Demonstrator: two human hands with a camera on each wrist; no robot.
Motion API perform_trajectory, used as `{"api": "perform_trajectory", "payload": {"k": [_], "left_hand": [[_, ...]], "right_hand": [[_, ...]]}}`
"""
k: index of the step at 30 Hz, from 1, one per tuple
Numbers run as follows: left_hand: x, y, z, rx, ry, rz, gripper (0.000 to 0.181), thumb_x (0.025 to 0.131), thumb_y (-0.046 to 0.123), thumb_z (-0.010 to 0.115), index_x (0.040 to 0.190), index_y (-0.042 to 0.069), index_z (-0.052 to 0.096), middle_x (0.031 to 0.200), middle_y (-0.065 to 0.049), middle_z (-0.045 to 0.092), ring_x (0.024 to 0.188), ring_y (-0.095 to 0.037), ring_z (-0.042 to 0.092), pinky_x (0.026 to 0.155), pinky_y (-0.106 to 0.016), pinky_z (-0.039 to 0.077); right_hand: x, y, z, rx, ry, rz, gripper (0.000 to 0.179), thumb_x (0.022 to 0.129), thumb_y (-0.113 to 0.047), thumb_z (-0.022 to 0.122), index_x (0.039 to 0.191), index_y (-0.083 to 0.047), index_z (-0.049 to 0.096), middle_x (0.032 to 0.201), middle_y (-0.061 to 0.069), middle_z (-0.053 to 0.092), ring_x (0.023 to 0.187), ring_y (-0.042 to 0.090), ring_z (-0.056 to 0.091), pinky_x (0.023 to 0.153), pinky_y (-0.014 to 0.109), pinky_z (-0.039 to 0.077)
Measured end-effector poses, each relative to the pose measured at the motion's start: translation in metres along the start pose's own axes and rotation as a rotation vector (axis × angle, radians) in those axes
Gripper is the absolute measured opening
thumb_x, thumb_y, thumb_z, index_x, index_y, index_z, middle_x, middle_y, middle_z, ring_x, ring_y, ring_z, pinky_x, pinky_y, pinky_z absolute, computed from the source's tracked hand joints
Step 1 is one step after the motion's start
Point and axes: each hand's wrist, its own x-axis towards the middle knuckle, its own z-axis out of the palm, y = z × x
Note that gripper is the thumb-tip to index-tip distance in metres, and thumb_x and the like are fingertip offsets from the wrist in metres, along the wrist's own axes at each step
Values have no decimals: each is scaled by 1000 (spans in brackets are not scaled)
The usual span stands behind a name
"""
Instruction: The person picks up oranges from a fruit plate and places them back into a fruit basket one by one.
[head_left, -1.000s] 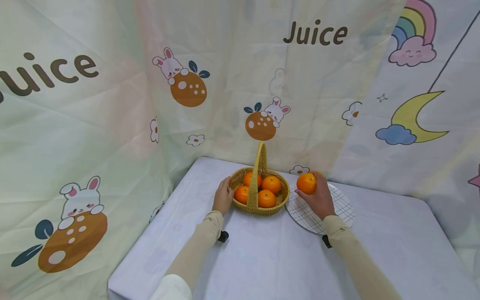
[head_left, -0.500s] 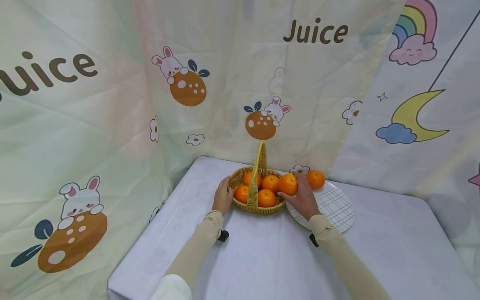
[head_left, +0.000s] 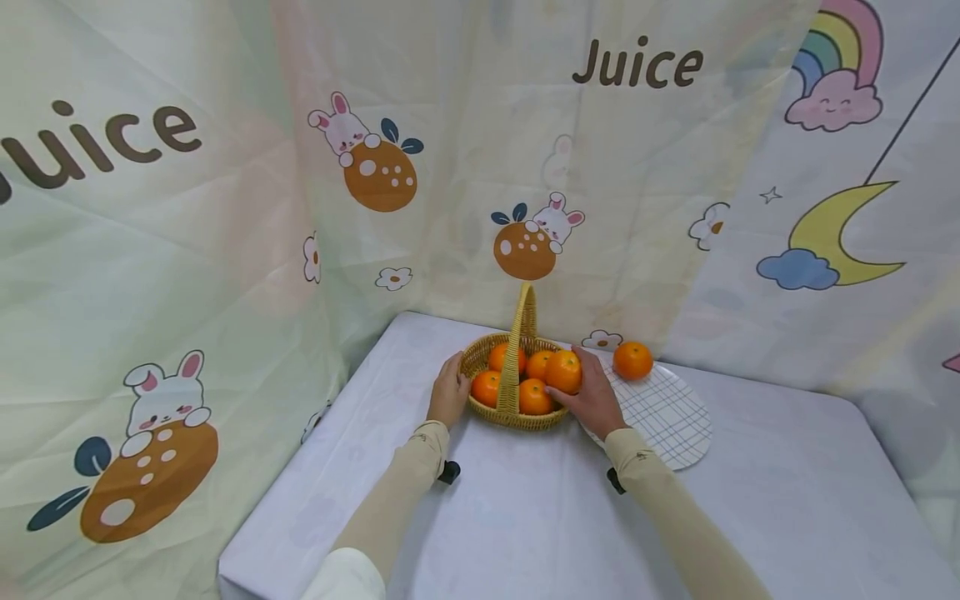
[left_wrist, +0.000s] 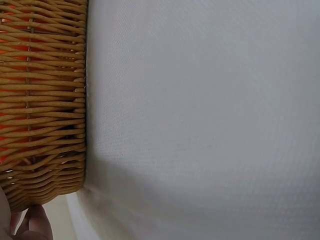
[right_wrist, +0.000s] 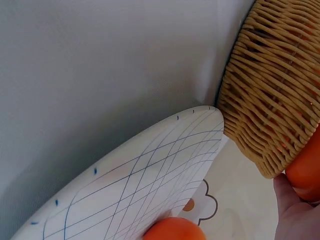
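My right hand (head_left: 596,398) holds an orange (head_left: 564,372) by its side, over the right part of a wicker basket (head_left: 525,423) with a tall arched handle. Several oranges (head_left: 487,387) lie in the basket. The held orange overlaps those behind it, and the head view does not settle whether it rests on them. In the right wrist view, a fingertip (right_wrist: 285,192) is close to the basket's rim. At the basket's left end, my left hand (head_left: 447,390) grips the rim; bent fingers (left_wrist: 36,222) show beside the weave in the left wrist view.
Right of the basket, partly behind my right hand, is a white plate (head_left: 675,417) with a grid pattern. Another orange (head_left: 633,361) sits at its far edge. A white cloth covers the table (head_left: 517,517); printed curtains (head_left: 450,125) stand behind and at both sides.
My right hand has carried an orange leftward from above the plate to over the basket's right side. The other orange stays by the plate. My left hand keeps its place on the basket.
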Motion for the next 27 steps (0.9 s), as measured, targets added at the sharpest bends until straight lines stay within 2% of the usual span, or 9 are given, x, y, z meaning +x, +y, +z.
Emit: {"api": "perform_trajectory", "payload": {"k": [2, 9, 18, 27], "left_hand": [[0, 0, 0, -2, -7, -7, 48, 86, 7, 45, 133, 11, 35, 133, -6, 38, 121, -17, 35, 99, -32, 31], [1, -3, 3, -2, 2, 21, 47, 85, 5, 46, 131, 5, 36, 132, -8, 39, 120, -20, 36, 98, -35, 32], [0, -3, 2, 15, 11, 25, 49, 86, 6, 46, 133, 11, 35, 131, -6, 39, 120, -18, 37, 98, -34, 33], [0, -3, 2, 3, 13, 14, 48, 85, 5, 47, 132, 10, 36, 131, -6, 39, 120, -17, 37, 99, -33, 32]], "right_hand": [[1, 0, 1, -1, -3, 0, 90, 67, -51, 64, 137, -14, 21, 130, 4, 32, 111, 21, 39, 95, 43, 35], [7, -3, 1, -1, 11, 12, 88, 67, -49, 66, 136, -14, 23, 127, 4, 34, 107, 19, 40, 94, 41, 37], [9, -5, 2, 7, 5, 24, 87, 69, -46, 67, 136, -15, 22, 127, 5, 34, 106, 21, 41, 93, 42, 38], [15, -15, 10, 44, -13, -5, 87, 67, -44, 69, 135, -14, 25, 129, 1, 33, 106, 18, 41, 91, 40, 39]]}}
